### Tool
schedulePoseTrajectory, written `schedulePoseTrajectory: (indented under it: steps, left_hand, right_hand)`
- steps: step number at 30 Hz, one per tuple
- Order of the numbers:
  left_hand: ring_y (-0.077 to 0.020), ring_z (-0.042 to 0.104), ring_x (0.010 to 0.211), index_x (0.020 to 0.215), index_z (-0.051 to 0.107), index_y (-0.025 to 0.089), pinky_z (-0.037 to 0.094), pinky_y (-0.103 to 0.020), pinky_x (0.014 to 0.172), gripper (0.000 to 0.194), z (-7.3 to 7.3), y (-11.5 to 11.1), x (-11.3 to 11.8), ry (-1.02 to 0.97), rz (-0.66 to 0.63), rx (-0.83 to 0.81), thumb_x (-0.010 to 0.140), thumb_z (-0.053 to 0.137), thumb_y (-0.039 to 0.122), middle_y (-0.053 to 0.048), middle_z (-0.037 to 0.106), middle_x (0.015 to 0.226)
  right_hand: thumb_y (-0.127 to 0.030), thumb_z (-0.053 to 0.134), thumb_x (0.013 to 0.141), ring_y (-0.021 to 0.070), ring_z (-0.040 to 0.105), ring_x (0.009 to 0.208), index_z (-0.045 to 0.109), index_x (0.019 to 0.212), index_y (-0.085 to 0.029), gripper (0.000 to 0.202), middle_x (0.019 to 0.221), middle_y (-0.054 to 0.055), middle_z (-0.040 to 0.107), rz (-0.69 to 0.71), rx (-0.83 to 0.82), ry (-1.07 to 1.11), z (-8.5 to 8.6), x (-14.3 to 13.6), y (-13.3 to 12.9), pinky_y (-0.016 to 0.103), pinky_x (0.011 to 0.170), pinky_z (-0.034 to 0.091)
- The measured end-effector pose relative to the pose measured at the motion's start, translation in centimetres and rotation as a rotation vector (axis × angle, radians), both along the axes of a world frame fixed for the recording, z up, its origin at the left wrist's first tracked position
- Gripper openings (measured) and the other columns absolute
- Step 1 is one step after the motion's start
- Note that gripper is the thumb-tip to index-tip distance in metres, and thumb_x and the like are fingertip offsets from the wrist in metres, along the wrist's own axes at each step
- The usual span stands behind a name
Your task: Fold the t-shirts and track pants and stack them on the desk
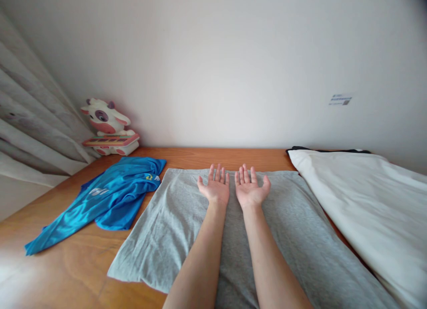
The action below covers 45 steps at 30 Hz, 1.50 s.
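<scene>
A grey cloth garment (pixel 180 220) lies spread out flat on the wooden surface (pixel 76 264), with some small wrinkles. Over its far part my left hand (pixel 216 186) is held palm up, fingers stretched and apart, holding nothing. Beside it, a small gap to the right, my right hand (pixel 251 189) is also palm up with spread fingers and nothing in it. Whether the backs of the hands touch the cloth I cannot tell. Both forearms cover the middle of the grey garment.
A crumpled blue garment (pixel 116 193) lies on the left. Behind it stands a cow-shaped toy keyboard (pixel 111 142) near the curtain (pixel 30 104). White cloth (pixel 363 202) lies at the right, with black cloth (pixel 300 148) partly under it. A wall (pixel 227 68) rises behind.
</scene>
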<state>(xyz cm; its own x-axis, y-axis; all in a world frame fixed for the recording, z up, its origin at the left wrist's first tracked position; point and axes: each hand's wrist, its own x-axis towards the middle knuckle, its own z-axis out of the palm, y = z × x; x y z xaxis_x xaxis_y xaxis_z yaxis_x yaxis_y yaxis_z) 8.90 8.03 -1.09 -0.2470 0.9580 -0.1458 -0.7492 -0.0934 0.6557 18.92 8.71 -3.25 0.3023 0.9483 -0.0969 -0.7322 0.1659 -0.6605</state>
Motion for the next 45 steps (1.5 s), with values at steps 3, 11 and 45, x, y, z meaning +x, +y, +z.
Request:
schedulePoseTrajectory:
  steps: [3, 11, 45]
  left_hand:
    - [-0.0264, 0.066, 0.118, 0.106, 0.068, 0.021, 0.055, -0.041, 0.094, 0.051, -0.8, 1.1, 0.7, 0.189, 0.015, -0.060, 0.094, 0.029, 0.051, -0.017, 0.068, 0.127]
    - [-0.0238, 0.063, 0.110, 0.087, 0.070, 0.022, 0.043, -0.041, 0.110, 0.015, -1.6, 0.0, 2.7, 0.744, 0.037, 0.068, 0.080, 0.061, 0.012, -0.007, 0.070, 0.100]
    - [-0.0410, 0.057, 0.122, 0.133, 0.062, 0.016, 0.047, -0.052, 0.096, 0.058, 0.8, -1.2, -16.5, 2.287, 0.119, -0.405, 0.094, 0.041, 0.054, -0.021, 0.061, 0.130]
  right_hand:
    - [-0.064, 0.042, 0.086, 0.0205, 0.066, 0.119, 0.060, 0.118, -0.028, 0.051, 0.125, 0.008, 0.070, 0.008, -0.031, -0.148, -0.9, -1.0, 1.1, 0.042, 0.098, 0.054]
    - [-0.047, 0.057, 0.083, 0.0236, 0.067, 0.106, 0.068, 0.102, -0.024, 0.032, 0.107, 0.006, 0.075, 0.008, 0.040, -0.715, -1.0, -0.8, 1.4, 0.043, 0.101, 0.050]
    - [-0.056, 0.047, 0.095, 0.0370, 0.059, 0.112, 0.069, 0.112, -0.011, 0.052, 0.115, 0.022, 0.067, -0.360, -0.419, -2.311, 2.3, 12.9, -3.6, 0.054, 0.102, 0.036]
